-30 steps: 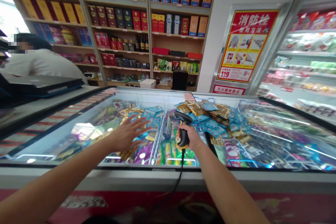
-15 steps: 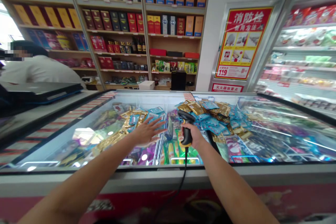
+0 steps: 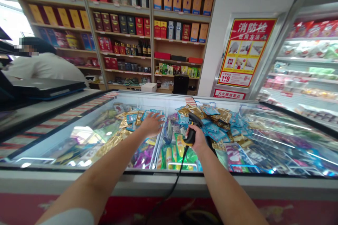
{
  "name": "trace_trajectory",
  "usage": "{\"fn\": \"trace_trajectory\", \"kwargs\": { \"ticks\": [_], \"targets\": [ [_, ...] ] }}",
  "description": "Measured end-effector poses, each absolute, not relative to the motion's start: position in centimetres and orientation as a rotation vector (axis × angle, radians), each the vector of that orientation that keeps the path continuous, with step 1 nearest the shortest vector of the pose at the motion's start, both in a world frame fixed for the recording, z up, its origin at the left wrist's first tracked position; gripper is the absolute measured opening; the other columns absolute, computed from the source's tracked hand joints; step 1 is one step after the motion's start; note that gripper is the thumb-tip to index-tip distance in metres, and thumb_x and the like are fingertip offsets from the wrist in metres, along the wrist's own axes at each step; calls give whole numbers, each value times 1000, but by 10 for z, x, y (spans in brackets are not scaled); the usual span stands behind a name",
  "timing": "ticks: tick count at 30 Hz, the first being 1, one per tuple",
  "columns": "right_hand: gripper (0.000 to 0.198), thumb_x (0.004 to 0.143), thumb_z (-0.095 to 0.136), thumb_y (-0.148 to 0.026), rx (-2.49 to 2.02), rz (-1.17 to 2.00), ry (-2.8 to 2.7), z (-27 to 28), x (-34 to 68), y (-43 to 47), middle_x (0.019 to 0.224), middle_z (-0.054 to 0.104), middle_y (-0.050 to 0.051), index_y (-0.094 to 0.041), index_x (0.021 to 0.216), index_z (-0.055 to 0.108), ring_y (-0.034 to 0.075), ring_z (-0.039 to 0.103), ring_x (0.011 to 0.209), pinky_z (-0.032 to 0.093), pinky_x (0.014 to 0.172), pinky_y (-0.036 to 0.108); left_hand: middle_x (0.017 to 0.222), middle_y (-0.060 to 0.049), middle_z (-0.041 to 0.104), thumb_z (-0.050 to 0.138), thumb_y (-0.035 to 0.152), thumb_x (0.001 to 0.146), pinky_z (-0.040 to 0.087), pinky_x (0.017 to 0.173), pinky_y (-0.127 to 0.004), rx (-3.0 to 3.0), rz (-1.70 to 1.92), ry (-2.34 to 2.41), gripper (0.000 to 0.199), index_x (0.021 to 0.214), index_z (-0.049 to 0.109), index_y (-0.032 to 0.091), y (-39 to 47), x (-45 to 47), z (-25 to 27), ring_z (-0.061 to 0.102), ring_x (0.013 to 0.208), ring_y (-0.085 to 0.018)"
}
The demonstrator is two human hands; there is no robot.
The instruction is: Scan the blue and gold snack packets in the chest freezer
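Note:
My right hand (image 3: 197,138) is wrapped round the handle of a black and yellow barcode scanner (image 3: 190,134), its head pointing up and away over the freezer. A black cable (image 3: 175,181) hangs from the scanner toward me. My left hand (image 3: 152,125), fingers apart and palm down, reaches over blue packets (image 3: 131,117) at the back of the left compartment; whether it touches them I cannot tell. Gold packets (image 3: 112,141) lie left of it. To the right of the scanner rises a heap of blue and gold packets (image 3: 215,121).
The chest freezer's front edge (image 3: 132,181) runs across, between me and the goods. A white wire divider (image 3: 158,147) separates the compartments. Glass covers both ends. On the left, a person (image 3: 50,65) is behind a counter with a dark flat device (image 3: 50,88). Shelves of boxes (image 3: 118,24) line the back.
My left hand has moved forward onto the blue packets, its fingers now less widely spread. The scanner in my right hand has tilted and shifted slightly right. The view has shifted a little.

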State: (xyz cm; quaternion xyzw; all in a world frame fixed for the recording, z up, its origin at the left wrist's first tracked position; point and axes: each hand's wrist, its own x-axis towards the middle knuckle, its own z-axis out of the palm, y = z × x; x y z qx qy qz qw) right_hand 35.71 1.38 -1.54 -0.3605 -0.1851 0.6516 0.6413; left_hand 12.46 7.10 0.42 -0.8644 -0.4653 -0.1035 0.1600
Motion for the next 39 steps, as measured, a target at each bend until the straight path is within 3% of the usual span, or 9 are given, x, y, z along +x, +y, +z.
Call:
{"fn": "trace_trajectory", "kwargs": {
  "ticks": [2, 5, 9, 11, 13, 17, 22, 27, 39],
  "targets": [
    [15, 68, 66, -20, -818, 1490, -420, -14, 356, 14, 50, 55, -3, -19, 62, 52, 10, 49, 41, 41, 40, 22, 129, -4, 62, 45, 38, 90, 30, 106, -40, -2458, -492, -1499, 34, 114, 67, 29, 69, 152, 4, 49, 124, -24],
    [15, 69, 66, -20, -813, 1479, -445, -12, 353, 13, 50, 54, -3, -19, 62, 52, 10, 48, 41, 41, 40, 22, 109, -9, 71, 39, 53, 91, 44, 88, -33, -2512, -732, -1980, 50, 119, 64, 20, 75, 198, 0, 63, 105, -24],
    [16, 69, 65, -23, -846, 1454, -491, -12, 354, 12, 47, 54, -2, -19, 60, 52, 10, 47, 40, 41, 40, 23, 124, -15, 65, 50, 67, 79, 45, 88, -33, -2484, -844, -2302, 70, 126, 58, 16, 92, 240, -5, 60, 114, -29],
    [18, 69, 65, -25, -867, 1438, -522, -13, 354, 12, 47, 54, -2, -19, 59, 52, 10, 47, 39, 41, 39, 24, 122, -14, 66, 62, 59, 75, 45, 86, -31, -2489, -854, -2348, 64, 123, 60, 17, 99, 244, -6, 60, 113, -29],
    [18, 68, 66, -26, -874, 1427, -542, -14, 355, 13, 47, 54, -2, -19, 59, 52, 11, 47, 39, 41, 39, 24, 107, -10, 71, 68, 46, 74, 47, 81, -28, -2513, -908, -2357, 45, 109, 66, 17, 102, 237, -7, 65, 104, -27],
    [15, 66, 65, -26, -851, 1451, -567, -14, 352, 12, 48, 55, -2, -19, 59, 54, 11, 48, 41, 40, 40, 23, 72, -3, 67, 64, 28, 79, 49, 66, -24, -2431, -1306, -2473, 13, 82, 65, 16, 98, 205, -15, 68, 77, -20],
    [16, 62, 68, -26, -912, 1463, -647, -11, 347, 6, 47, 54, -1, -16, 58, 57, 10, 48, 42, 37, 40, 22, 71, 0, 61, 50, 20, 87, 51, 58, -23, -2339, -1912, -2446, 14, 97, 59, 15, 87, 179, -26, 66, 65, -14],
    [14, 60, 67, -25, -946, 1514, -683, -6, 346, 0, 46, 55, -1, -16, 58, 57, 11, 48, 41, 40, 41, 23, 75, -2, 64, 46, 22, 89, 52, 57, -23, -2344, -1797, -2390, 28, 114, 57, 15, 81, 181, -26, 67, 65, -15],
    [15, 62, 66, -27, -919, 1536, -805, -14, 348, 1, 46, 56, 1, -15, 56, 59, 11, 48, 40, 38, 41, 23, 73, -1, 68, 45, 26, 92, 49, 64, -23, -2436, -1510, -2312, 25, 111, 59, 18, 83, 178, -30, 68, 64, -14]
  ]
}}
